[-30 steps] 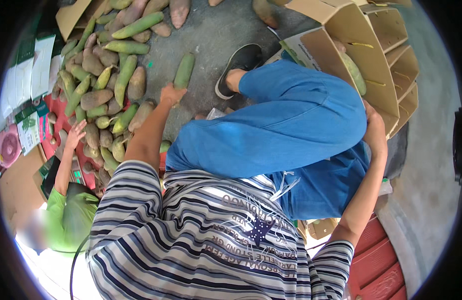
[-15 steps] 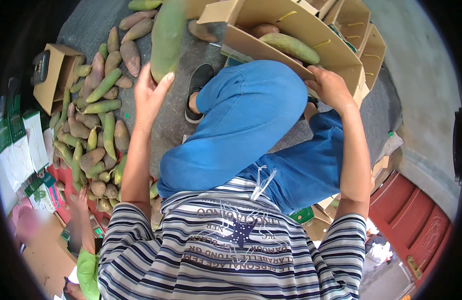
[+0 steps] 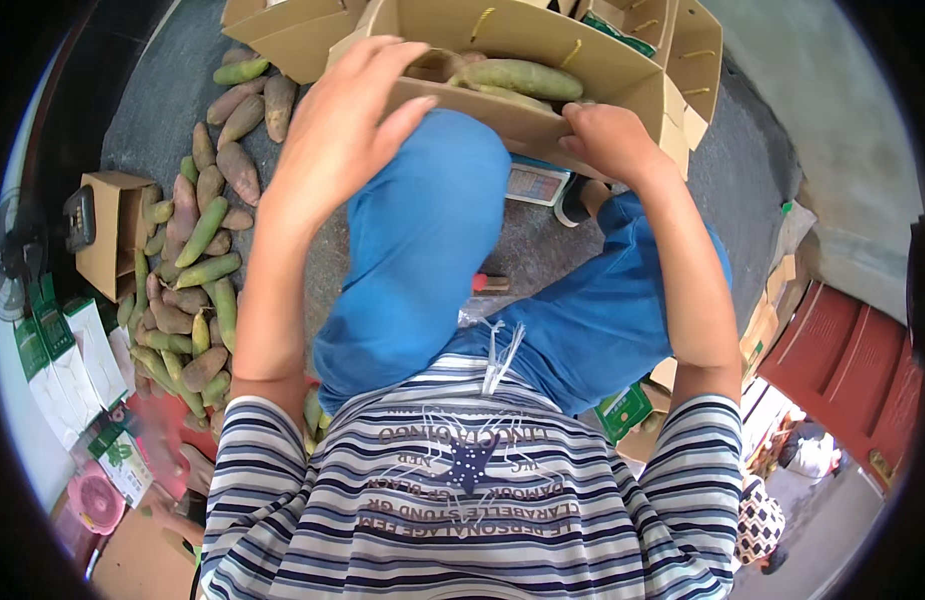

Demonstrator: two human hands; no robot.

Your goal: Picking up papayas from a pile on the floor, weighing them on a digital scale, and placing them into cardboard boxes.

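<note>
My left hand (image 3: 350, 130) reaches over the left end of an open cardboard box (image 3: 527, 122), fingers stretched and thumb apart, with nothing visible in it. The box's near wall is gripped by my right hand (image 3: 614, 140), fingers curled at its rim toward the right end. Inside the box lies a long green gourd-like fruit (image 3: 522, 76), with a second green one (image 3: 500, 95) partly hidden below it. A brownish piece (image 3: 437, 64) shows near my left fingertips, blurred. The box's left inside is partly covered by my hand.
A big heap of long green and reddish-brown fruits (image 3: 197, 240) covers the floor at left. Other open cartons (image 3: 292, 38) stand behind, and a small carton (image 3: 110, 235) sits far left. A flat blue-edged device (image 3: 537, 183) lies below the box. Another person's arm (image 3: 172, 515) shows lower left.
My left hand held a large green fruit upright; now it is empty and over the box. Another green fruit shows inside the box. My right hand stays on the rim; the view has shifted.
</note>
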